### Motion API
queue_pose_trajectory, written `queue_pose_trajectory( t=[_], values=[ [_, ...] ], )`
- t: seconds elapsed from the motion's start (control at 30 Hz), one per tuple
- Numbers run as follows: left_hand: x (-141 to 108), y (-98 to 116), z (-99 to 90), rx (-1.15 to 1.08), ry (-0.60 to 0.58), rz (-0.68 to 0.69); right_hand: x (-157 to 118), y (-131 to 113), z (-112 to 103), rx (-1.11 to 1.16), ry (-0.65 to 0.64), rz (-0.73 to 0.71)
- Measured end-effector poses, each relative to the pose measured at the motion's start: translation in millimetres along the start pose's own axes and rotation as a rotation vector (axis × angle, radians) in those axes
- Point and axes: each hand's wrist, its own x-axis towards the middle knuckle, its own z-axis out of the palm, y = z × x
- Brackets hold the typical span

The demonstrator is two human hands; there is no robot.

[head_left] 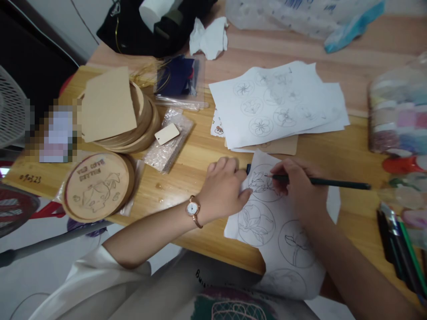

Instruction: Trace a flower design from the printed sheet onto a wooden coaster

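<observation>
A sheet of line drawings in circles (pixel 256 222) lies in front of me, its lower part hanging past the table's front edge. My left hand (pixel 225 189), a watch (pixel 192 208) on its wrist, rests at the sheet's left edge. Its thumb touches the paper, and the other fingers are loosely bent on the table. Just beyond its index finger shows the end of a small dark object (pixel 248 168), mostly hidden. My right hand (pixel 298 184) is closed around a dark pencil (pixel 340 182). The pencil's tip points left, over a leafy drawing in the upper circle.
More drawing sheets (pixel 247 120) are stacked farther back. On the left stand round wooden boxes (pixel 148 126) under a brown board (pixel 108 106), near a round wooden lid with a drawing (pixel 100 191). Paint jars (pixel 396 111) and several brushes (pixel 395 240) lie right.
</observation>
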Motion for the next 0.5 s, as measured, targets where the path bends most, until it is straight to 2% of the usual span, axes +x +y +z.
queue_pose_trajectory(
  t=[0.13, 0.33, 0.5],
  values=[
    [0.1, 0.8, -1.2, -0.005, -0.018, -0.011, 1.2, 5.5, -0.4, -0.058, -0.01, 0.022],
    [0.1, 0.5, -1.0, 0.003, -0.015, -0.009, -1.8, 4.7, 2.5, -0.242, -0.048, -0.121],
    [-0.1, 0.3, -0.4, 0.012, -0.003, -0.005, -1.5, 10.3, 3.5, -0.304, -0.068, -0.235]
  ],
)
